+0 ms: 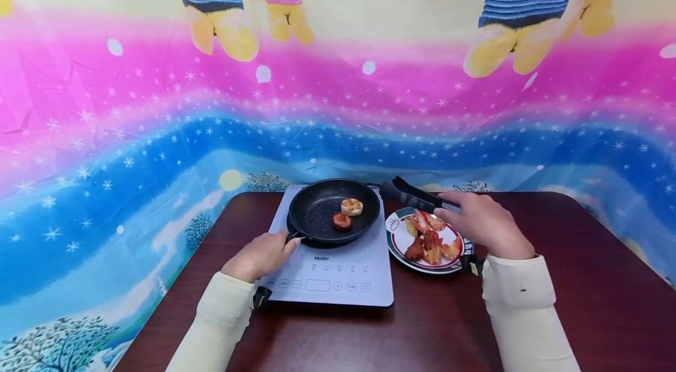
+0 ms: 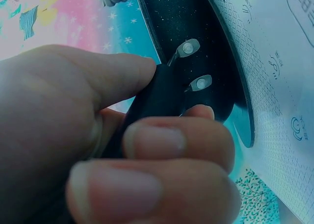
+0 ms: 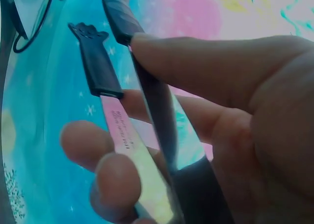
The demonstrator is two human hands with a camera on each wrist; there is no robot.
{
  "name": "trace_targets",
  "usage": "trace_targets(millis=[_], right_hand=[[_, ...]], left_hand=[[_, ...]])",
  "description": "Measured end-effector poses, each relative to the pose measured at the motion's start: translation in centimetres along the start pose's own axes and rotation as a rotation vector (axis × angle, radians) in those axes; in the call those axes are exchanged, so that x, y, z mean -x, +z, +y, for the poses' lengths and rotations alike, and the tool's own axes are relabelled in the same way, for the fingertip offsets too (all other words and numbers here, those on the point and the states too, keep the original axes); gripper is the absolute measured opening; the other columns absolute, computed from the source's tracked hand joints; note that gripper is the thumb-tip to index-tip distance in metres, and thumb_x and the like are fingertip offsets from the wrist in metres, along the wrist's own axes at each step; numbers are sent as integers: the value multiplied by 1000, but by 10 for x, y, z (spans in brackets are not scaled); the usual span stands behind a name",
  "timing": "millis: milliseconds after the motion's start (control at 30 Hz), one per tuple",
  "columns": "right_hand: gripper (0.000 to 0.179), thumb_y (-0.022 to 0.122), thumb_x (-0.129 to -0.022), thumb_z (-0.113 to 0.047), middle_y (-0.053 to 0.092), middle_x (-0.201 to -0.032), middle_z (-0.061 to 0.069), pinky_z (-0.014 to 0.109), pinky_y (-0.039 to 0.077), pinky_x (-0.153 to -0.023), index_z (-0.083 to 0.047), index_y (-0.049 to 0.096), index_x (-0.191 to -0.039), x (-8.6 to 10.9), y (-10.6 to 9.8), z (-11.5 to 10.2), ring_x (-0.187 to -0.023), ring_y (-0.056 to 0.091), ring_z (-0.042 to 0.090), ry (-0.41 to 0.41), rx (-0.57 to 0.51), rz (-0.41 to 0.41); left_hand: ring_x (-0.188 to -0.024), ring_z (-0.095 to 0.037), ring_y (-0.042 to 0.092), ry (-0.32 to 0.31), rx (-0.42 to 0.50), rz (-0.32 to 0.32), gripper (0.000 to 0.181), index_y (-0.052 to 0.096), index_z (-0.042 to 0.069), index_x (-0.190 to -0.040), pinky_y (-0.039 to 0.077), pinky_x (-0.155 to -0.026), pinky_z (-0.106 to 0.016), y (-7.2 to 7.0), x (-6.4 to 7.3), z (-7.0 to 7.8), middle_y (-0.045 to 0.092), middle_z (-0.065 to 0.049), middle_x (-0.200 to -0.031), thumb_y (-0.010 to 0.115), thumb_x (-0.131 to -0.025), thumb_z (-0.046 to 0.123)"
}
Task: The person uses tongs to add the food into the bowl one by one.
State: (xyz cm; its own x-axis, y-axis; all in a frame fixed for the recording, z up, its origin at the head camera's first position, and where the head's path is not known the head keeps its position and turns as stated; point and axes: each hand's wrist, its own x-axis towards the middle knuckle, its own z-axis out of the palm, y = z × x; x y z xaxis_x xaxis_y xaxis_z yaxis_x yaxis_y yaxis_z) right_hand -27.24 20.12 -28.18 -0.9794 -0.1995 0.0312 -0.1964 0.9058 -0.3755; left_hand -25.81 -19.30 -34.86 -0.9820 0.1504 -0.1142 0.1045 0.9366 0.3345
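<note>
My left hand (image 1: 262, 256) grips the handle (image 2: 159, 94) of a black frying pan (image 1: 314, 216), thumb along the top and fingers curled below. The pan is over a white induction cooktop (image 1: 338, 296). Inside it lie a pale round slice (image 1: 351, 206) with browned marks and a reddish-brown round piece (image 1: 341, 221). My right hand (image 1: 483, 222) holds a pair of tongs (image 1: 414, 195) with black tips and metal arms. Those tips are spread apart with nothing between them, pointing left toward the pan's right rim. In the right wrist view, thumb and fingers lie around the metal arms (image 3: 135, 155).
A patterned plate (image 1: 396, 252) bearing several reddish and golden food pieces (image 1: 432, 246) stands right of the cooktop, below the tongs. Both stand on a dark wooden table (image 1: 422, 325). Behind its far edge hangs a colourful cloth (image 1: 338, 96) printed with bears and snowflakes.
</note>
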Motion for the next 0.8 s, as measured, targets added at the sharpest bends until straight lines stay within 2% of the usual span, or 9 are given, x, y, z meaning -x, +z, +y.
trace_targets(millis=[100, 267, 333, 567, 800], right_hand=[[67, 57, -93, -49, 45, -138, 31, 62, 46, -79, -8, 45, -144, 1, -3, 7, -118, 47, 50, -1, 22, -13], [67, 57, -93, -49, 47, -135, 31, 60, 47, -79, -6, 46, -143, 2, -4, 17, -116, 49, 49, 22, 28, -35], [67, 59, -92, -48, 47, -134, 32, 60, 47, -79, -5, 47, -142, 2, -4, 21, -115, 49, 49, 26, 37, -41], [62, 60, -93, -43, 45, -136, 33, 63, 44, -82, -3, 50, -140, -1, -1, 30, -118, 46, 51, 30, 56, -86], [61, 60, -93, -43, 48, -133, 32, 58, 47, -77, -2, 51, -138, -6, 3, 42, -112, 52, 46, 66, 43, -124]], left_hand=[[-61, -21, 54, -4, 8, 0, 54, 44, 0, -140, 44, -55, -37, 1, 1, 0, 59, -20, -114, 44, -102, 39], [-60, -21, 53, -3, 8, 3, 53, 45, 0, -138, 43, -53, -36, 1, 0, -1, 60, -19, -111, 44, -102, 38], [-64, -21, 54, 4, 2, 5, 53, 44, -1, -139, 44, -56, -36, 1, 0, -1, 59, -20, -114, 44, -102, 38], [-63, -22, 54, -9, 12, 1, 52, 46, 0, -138, 44, -54, -36, 1, 0, -1, 60, -19, -111, 45, -102, 38], [-63, -21, 53, -20, 10, -2, 54, 44, 0, -139, 44, -54, -36, 1, -1, -1, 59, -20, -114, 44, -102, 39]])
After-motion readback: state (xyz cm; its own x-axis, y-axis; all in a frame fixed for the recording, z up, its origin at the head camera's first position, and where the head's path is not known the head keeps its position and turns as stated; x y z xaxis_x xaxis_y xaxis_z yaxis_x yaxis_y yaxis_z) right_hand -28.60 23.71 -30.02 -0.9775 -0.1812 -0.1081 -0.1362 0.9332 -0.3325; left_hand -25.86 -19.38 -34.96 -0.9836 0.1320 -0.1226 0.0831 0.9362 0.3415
